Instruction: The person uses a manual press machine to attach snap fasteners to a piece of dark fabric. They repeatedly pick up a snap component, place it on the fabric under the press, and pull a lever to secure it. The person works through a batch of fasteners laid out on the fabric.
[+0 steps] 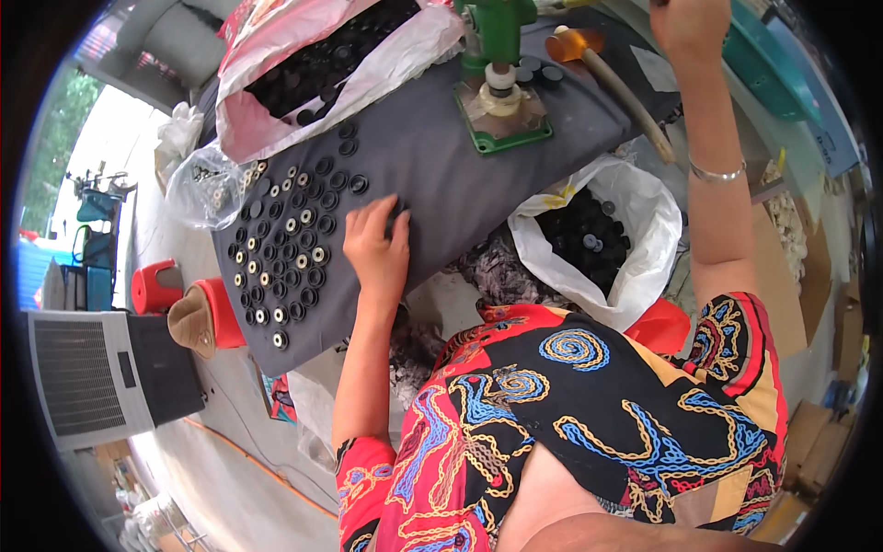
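Left hand: we've got the left hand (pixel 377 247) flat on the dark grey work cloth (pixel 441 175), fingers spread and curled down over one small black ring piece at its fingertips. Touching it for sure; whether it is actually pinched, we can't tell.

Right hand: the right hand (pixel 692 26) is up at the top edge, near the lever of the green hand press (pixel 497 55). The frame cuts it off, so we can't say if it is gripping or loose.

Pieces laid out: a grid of small round ring pieces (pixel 287 248) sits on the cloth just left of the left hand, some black, some with pale centres.

Supply: a pink and white bag of black pieces (pixel 322 60) lies at the top left, and a clear bag of small parts (pixel 207 184) sits at the cloth's left edge.

Other bag: a white bag of black pieces (pixel 589 235) stands between the two arms.

Progress: we'd judge it midway. Many rings are set out in rows, yet both bags look far from empty, and the press base looks to hold only its own die.
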Demonstrator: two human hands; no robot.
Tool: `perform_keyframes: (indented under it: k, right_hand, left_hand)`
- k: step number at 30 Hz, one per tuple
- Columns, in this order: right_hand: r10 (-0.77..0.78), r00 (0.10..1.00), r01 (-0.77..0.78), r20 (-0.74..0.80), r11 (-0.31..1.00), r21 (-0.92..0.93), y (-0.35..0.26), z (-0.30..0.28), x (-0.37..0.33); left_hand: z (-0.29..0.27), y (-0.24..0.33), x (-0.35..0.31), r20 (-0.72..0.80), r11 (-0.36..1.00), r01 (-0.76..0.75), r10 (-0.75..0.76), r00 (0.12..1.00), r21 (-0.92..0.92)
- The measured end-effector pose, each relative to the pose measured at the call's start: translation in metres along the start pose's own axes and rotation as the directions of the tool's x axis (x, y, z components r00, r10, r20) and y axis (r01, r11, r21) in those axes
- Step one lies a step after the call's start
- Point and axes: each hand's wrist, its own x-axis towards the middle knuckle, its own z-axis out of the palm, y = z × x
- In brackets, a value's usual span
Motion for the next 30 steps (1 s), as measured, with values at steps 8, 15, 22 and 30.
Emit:
perform_keyframes:
  k: [8,15,22,30]
  right_hand:
    - [0.031,0.999,-0.029,0.013,0.996,-0.085,-0.005,0.007,0.017]
    - [0.030,1.000,-0.030,-0.006,0.996,-0.079,-0.005,0.005,0.014]
    - [-0.008,1.000,0.008,-0.007,1.000,0.028,-0.005,-0.002,-0.021]
    - [-0.269,0.957,0.266,0.106,0.963,0.048,0.033,-0.026,-0.142]
  left_hand:
    - [0.102,0.063,0.098,0.078,0.955,0.067,-0.047,0.996,-0.290]
    - [0.147,0.064,0.117,0.085,0.974,0.051,-0.032,0.996,-0.222]
    - [0.157,0.067,0.122,0.142,0.943,0.157,-0.119,0.983,-0.295]
    - [0.155,0.057,0.114,0.121,0.874,0.163,-0.120,0.985,-0.458]
